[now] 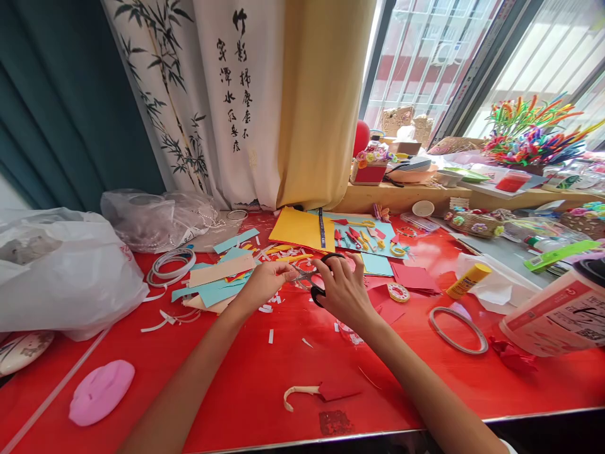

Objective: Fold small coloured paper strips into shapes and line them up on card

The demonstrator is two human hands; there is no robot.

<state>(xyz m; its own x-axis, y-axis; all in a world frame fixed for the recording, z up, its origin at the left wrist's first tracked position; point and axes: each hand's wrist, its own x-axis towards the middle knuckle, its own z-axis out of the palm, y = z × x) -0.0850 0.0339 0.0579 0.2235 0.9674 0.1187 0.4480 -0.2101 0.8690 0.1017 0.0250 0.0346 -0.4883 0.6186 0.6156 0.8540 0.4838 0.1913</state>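
Note:
Near the middle of the red table (288,378), my right hand (344,287) is wrapped round the black-handled scissors (316,291), fingers through the loops. The blades point left toward my left hand (268,282), whose fingers are pinched together at their tips. What they hold is too small to make out. White paper scraps (271,336) lie below and around both hands. Left of my left hand are blue and peach paper strips (220,271). A curled cream piece joined to red paper (302,390) lies near the front edge.
A yellow sheet (300,228) and small paper pieces lie behind. Red paper (414,277), a glue stick (467,281), a tape ring (458,330) and a large cup (553,315) are right. Plastic bags (70,271) and pink clay (101,391) are left.

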